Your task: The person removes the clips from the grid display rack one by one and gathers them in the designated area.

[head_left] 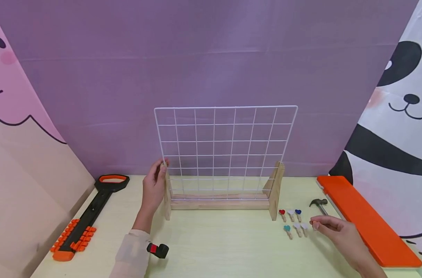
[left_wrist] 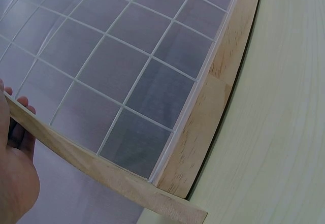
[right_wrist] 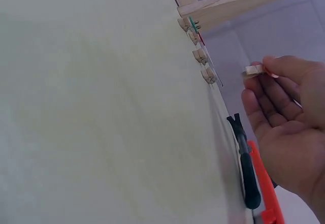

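Observation:
A white wire grid panel [head_left: 225, 107] stands upright in a wooden stand [head_left: 219, 205] at the table's middle. My left hand [head_left: 153, 191] grips the upper part of the stand's left wooden side; in the left wrist view the fingers [left_wrist: 30, 109] reach round behind that side piece [left_wrist: 101, 170]. To the right, my right hand [head_left: 339, 235] is raised, pinching a small wooden clothespin [right_wrist: 254, 70] between thumb and fingertips. A bit of orange shows on this clothespin. Several mini clothespins with hearts, among them a red one [head_left: 282, 214] and a teal one [head_left: 287, 231], lie beside the stand's right foot.
A claw hammer [head_left: 318, 202] lies behind my right hand. Along the right edge rests a long flat orange piece [head_left: 367, 220]. At the left lies a long black tool [head_left: 93, 212] with orange prongs. A purple cloth [head_left: 211, 58] hangs behind the table.

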`<state>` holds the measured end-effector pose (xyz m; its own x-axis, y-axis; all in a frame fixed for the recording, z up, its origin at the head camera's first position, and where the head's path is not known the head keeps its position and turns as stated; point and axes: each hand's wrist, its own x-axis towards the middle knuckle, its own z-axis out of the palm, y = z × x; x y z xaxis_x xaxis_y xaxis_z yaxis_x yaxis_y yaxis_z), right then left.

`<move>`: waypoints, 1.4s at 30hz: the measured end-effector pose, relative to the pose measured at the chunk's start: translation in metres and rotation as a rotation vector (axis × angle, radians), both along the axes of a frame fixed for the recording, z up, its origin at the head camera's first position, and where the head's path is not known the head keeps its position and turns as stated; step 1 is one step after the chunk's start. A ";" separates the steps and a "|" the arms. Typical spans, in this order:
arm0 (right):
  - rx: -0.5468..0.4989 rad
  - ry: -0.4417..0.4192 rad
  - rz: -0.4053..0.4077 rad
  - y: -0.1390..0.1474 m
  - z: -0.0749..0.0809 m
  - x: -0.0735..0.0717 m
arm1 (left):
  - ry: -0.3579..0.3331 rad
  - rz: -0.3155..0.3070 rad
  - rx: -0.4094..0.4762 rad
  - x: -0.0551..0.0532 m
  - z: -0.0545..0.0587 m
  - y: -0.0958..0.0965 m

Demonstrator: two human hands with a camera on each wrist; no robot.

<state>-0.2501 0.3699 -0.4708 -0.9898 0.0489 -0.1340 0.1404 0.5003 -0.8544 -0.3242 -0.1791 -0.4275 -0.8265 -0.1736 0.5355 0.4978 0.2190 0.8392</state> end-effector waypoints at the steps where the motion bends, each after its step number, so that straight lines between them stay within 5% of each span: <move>1: 0.004 -0.014 0.001 0.001 -0.001 0.000 | 0.000 0.002 -0.001 0.000 0.000 0.000; 6: 0.027 -0.044 0.018 0.003 -0.010 0.001 | 0.017 -0.001 -0.002 -0.001 0.000 0.000; 16: 0.065 0.053 0.036 0.003 -0.022 0.001 | 0.025 0.002 0.019 -0.001 -0.001 0.000; 29: 0.312 0.184 0.046 0.002 -0.027 -0.005 | 0.011 -0.009 0.006 0.001 0.000 -0.001; 42: 0.309 0.247 0.040 0.001 -0.032 -0.006 | 0.012 -0.003 0.018 0.000 0.000 0.001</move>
<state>-0.2561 0.3709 -0.5032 -0.9923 0.0101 0.1237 -0.0758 0.7401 -0.6682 -0.3246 -0.1782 -0.4274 -0.8207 -0.1813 0.5418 0.5080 0.2024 0.8372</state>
